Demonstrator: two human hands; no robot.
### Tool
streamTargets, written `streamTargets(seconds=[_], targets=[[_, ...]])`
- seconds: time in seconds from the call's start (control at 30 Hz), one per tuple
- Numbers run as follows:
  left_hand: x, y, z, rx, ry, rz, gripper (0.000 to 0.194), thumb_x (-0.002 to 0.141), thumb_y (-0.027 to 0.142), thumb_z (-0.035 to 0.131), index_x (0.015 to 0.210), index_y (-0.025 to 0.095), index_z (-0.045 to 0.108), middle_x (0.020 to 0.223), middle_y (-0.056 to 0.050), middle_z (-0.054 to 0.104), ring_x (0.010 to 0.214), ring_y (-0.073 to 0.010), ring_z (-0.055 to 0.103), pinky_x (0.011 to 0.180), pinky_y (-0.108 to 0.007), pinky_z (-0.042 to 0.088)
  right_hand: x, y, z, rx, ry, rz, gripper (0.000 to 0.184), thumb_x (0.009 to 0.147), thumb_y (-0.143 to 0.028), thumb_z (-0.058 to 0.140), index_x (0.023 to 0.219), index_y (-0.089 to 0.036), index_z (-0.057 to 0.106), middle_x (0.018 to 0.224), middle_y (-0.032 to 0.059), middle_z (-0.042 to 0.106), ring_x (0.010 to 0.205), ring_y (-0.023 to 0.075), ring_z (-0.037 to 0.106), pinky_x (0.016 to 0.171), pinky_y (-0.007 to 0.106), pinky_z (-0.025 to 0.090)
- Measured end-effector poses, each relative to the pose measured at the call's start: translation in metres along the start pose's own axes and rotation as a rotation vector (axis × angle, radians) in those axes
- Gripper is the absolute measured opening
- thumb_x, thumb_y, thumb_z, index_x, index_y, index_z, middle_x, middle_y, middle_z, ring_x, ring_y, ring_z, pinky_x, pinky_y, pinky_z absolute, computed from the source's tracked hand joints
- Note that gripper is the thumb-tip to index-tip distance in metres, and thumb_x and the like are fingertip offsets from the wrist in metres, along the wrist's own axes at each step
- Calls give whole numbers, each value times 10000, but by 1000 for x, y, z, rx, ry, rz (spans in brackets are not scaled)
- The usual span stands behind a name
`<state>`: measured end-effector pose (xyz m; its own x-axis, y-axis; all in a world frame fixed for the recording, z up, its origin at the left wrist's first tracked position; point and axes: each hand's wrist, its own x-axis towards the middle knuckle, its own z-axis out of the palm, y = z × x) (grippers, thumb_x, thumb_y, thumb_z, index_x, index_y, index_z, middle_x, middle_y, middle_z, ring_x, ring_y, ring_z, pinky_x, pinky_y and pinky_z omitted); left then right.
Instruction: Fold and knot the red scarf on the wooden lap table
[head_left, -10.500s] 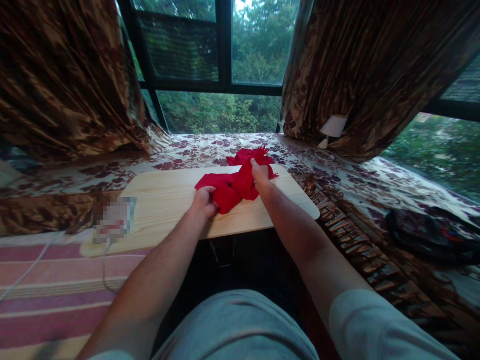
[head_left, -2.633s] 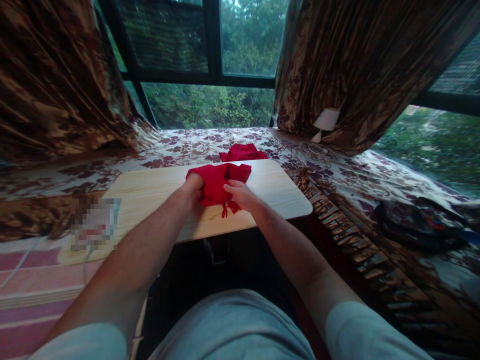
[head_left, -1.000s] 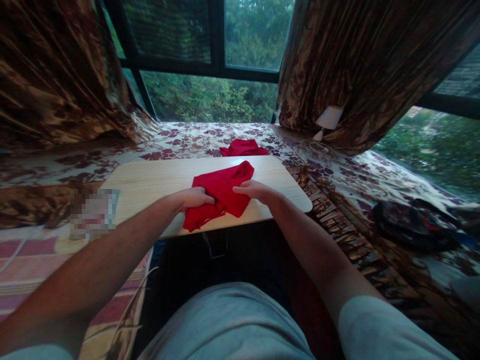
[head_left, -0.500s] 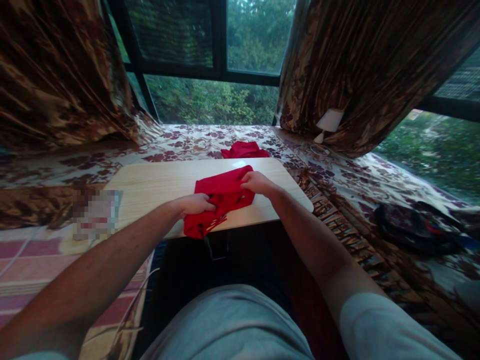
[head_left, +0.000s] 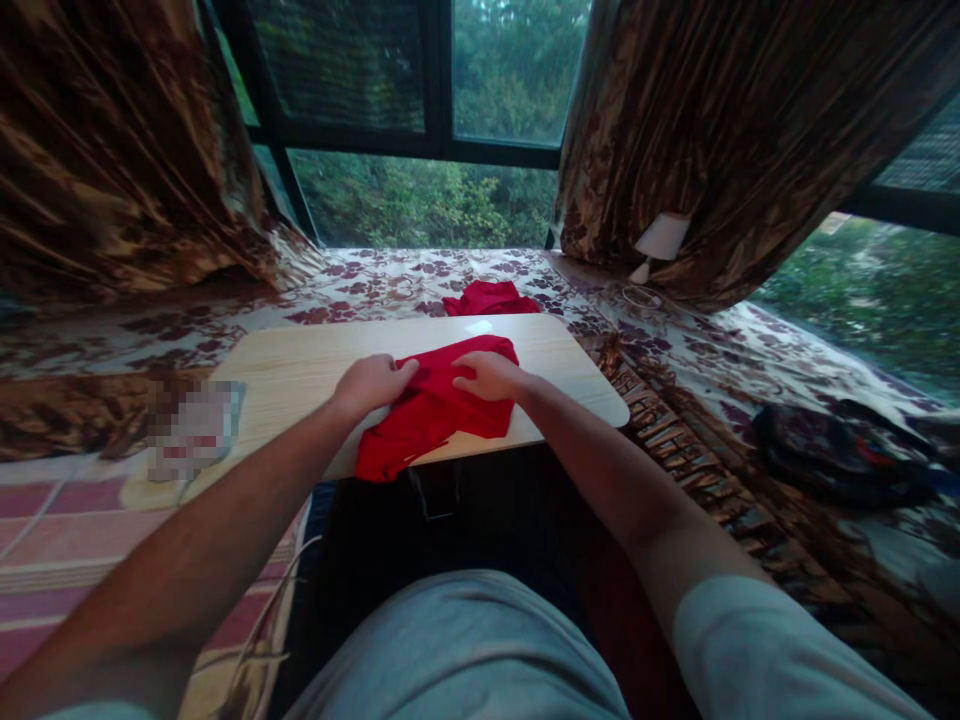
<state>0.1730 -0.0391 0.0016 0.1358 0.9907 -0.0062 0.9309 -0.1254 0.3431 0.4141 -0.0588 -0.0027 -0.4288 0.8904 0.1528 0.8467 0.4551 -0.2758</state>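
A red cloth garment point(head_left: 435, 405) lies loosely bunched on a light wood-topped table point(head_left: 292, 365), one end hanging over the near edge. At its left side is my left hand point(head_left: 370, 382), open, its thumb reaching over the fabric and apart from the fingers. My right hand point(head_left: 491, 376) rests on the upper right part of the garment, open, with a gap between thumb and forefinger. Some fingertips of both hands are hidden from this angle. Beyond the table's far edge sits a second red cloth point(head_left: 491, 297), crumpled on the floral cover.
A pixelated item point(head_left: 193, 430) lies at the table's left end. On the right, a small white lamp point(head_left: 663, 237) stands by the curtain, and a dark bag point(head_left: 840, 455) rests on the floral cover point(head_left: 375, 275). A white cable point(head_left: 289, 565) runs at lower left.
Both hands have let go of the folds they held. My left hand has moved up and left, my right hand slightly left and down. The garment now lies flatter, its striped part out of sight.
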Motion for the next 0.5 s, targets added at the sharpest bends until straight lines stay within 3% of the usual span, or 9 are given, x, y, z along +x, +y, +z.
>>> streamTargets(seconds=[0.03,0.1,0.2,0.33,0.5], targets=[[9,-4,1,13,104,-59,596,873,639,450,949,126,743,970,-209,746,958,-358,693,772,-379,503,1,-3,3,-34,-57,-26,375,935,-389,605,1210,-160,717,1250,122,715,1144,251,660,959,311,483],[28,-10,5,-31,134,-137,565,854,586,503,1050,105,724,1026,-212,742,960,-339,695,753,-355,499,3,-9,9,-88,-116,-33,356,967,-363,552,1192,-150,728,1240,132,720,1148,268,665,961,324,489],[55,-13,10,-111,22,-126,465,823,497,579,1002,98,738,980,-179,752,898,-293,701,706,-313,484,8,-15,16,-112,-108,-26,364,987,-313,515,1241,-135,705,1290,139,698,1197,274,646,999,332,477],[82,-2,11,-77,-151,-112,375,721,480,700,820,121,753,767,-144,728,787,-283,684,640,-309,451,19,-14,20,-106,-146,-38,387,998,-243,481,1315,-109,656,1385,141,640,1278,255,595,1068,325,436],[111,-1,13,-8,-160,22,292,706,463,680,708,175,727,716,-116,708,714,-261,651,641,-312,433,31,-2,25,-79,-42,-82,367,1009,-251,471,1308,-131,648,1345,127,655,1242,228,598,1064,322,421]])
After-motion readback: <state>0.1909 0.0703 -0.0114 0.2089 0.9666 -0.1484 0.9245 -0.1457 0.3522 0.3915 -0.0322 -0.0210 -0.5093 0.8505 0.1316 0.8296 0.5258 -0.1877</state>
